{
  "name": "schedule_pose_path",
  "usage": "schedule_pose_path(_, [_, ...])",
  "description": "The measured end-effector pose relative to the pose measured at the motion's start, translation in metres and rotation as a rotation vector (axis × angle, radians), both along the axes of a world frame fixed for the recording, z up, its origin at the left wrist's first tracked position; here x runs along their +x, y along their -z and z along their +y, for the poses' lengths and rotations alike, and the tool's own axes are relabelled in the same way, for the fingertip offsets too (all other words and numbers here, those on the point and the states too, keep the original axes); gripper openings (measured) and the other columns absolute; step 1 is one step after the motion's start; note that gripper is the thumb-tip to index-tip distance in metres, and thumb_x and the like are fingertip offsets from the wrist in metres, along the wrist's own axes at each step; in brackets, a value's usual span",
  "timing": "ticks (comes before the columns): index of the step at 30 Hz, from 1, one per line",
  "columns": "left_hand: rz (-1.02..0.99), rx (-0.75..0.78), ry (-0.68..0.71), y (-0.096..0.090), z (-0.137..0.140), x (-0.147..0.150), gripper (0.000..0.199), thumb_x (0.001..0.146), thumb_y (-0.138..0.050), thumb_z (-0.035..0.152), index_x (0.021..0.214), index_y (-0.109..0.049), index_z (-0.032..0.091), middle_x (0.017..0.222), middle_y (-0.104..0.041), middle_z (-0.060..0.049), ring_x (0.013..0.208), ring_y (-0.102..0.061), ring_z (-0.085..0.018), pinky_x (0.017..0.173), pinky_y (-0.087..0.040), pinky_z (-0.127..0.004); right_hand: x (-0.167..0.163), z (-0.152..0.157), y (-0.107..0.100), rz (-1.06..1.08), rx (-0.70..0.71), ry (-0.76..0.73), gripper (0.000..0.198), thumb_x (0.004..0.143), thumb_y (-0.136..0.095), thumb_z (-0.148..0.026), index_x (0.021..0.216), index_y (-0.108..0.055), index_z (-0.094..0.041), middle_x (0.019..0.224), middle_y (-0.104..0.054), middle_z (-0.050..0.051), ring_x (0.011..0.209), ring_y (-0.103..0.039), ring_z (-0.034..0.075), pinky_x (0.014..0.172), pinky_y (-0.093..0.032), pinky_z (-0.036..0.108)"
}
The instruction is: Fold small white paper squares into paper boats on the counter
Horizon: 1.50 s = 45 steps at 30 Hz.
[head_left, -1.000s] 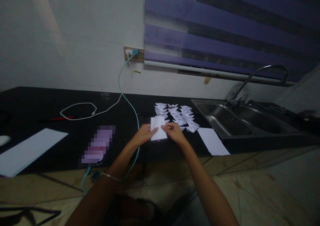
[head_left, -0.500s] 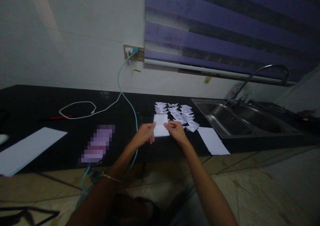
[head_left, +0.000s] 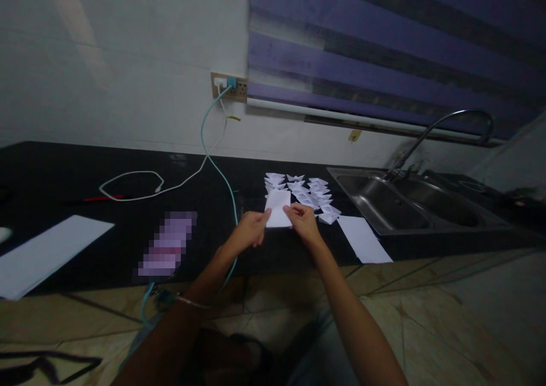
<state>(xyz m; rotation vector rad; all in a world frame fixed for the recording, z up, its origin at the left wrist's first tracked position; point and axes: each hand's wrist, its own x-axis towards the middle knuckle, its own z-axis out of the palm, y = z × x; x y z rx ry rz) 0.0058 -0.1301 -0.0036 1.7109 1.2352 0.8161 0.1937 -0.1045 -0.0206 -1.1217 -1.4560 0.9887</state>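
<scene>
A small white rectangle of folded paper (head_left: 278, 208) is held up between my two hands, over the front part of the dark counter. My left hand (head_left: 250, 228) pinches its left edge, thumb on the face towards me. On the opposite edge my right hand (head_left: 303, 221) grips it between thumb and bent fingers. Just behind the paper stand several folded paper boats (head_left: 319, 193) in rows, some partly hidden by the sheet and my right hand. To the right of my right hand lie flat white paper sheets (head_left: 364, 241).
A steel double sink (head_left: 384, 229) with a tall faucet is set into the counter (head_left: 205, 204) at right. At left lie a white paper stack (head_left: 51, 255), a blurred-out phone-shaped object (head_left: 168, 244), a red pen (head_left: 102, 198) and a white cable (head_left: 128, 174). A teal cable (head_left: 234, 198) runs beside my left hand.
The folded paper has tilted and shifted slightly up and to the right in my hands. Its face now looks plain, where a crease showed across it before. Both hands keep their grip.
</scene>
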Motion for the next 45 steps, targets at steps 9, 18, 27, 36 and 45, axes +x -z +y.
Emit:
schedule_pose_path(9, [-0.015, 0.079, 0.090, 0.010, 0.003, -0.002, 0.061, 0.094, -0.029, 0.064, 0.059, -0.050, 0.018, 0.036, -0.046, 0.003, 0.030, -0.046, -0.010, 0.037, -0.034, -0.021, -0.001, 0.001, -0.002, -0.050, 0.055, 0.053, 0.041, 0.079, -0.065, -0.054, 0.064, -0.054, -0.018, 0.053, -0.039, -0.004, 0.050, -0.035, 0.010, 0.046, -0.024, 0.025])
schedule_pose_path(18, [-0.150, -0.010, -0.024, 0.002, 0.001, -0.002, 0.051, 0.089, -0.042, 0.066, 0.074, -0.051, 0.017, 0.043, -0.052, 0.003, 0.033, -0.051, -0.012, 0.034, -0.035, -0.021, -0.003, -0.005, -0.004, -0.112, 0.029, -0.119, 0.042, 0.080, -0.064, -0.054, 0.062, -0.051, -0.018, 0.059, -0.039, -0.003, 0.055, -0.033, 0.010, 0.051, -0.024, 0.025])
schedule_pose_path(27, [-0.165, -0.039, -0.063, -0.001, 0.000, -0.002, 0.060, 0.092, -0.032, 0.066, 0.068, -0.054, 0.016, 0.043, -0.052, 0.002, 0.034, -0.050, -0.012, 0.034, -0.036, -0.021, -0.003, -0.009, -0.011, -0.152, 0.061, -0.170, 0.044, 0.081, -0.062, -0.052, 0.059, -0.043, -0.019, 0.059, -0.030, -0.005, 0.056, -0.027, 0.009, 0.051, -0.020, 0.025])
schedule_pose_path(36, [-0.249, -0.041, -0.124, 0.001, 0.003, -0.002, 0.065, 0.092, -0.028, 0.068, 0.062, -0.055, 0.017, 0.042, -0.051, 0.001, 0.032, -0.048, -0.011, 0.032, -0.034, -0.021, -0.003, -0.012, -0.012, -0.140, 0.041, -0.213, 0.046, 0.082, -0.062, -0.052, 0.060, -0.039, -0.020, 0.059, -0.027, -0.005, 0.054, -0.025, 0.009, 0.051, -0.018, 0.025])
schedule_pose_path(45, [-0.202, 0.082, -0.196, 0.006, 0.006, -0.007, 0.053, 0.095, -0.035, 0.058, 0.073, -0.059, 0.016, 0.048, -0.055, 0.001, 0.037, -0.050, -0.012, 0.038, -0.036, -0.022, -0.003, -0.014, -0.011, -0.141, 0.034, -0.246, 0.044, 0.083, -0.061, -0.051, 0.060, -0.039, -0.019, 0.059, -0.027, -0.006, 0.053, -0.026, 0.008, 0.051, -0.018, 0.025])
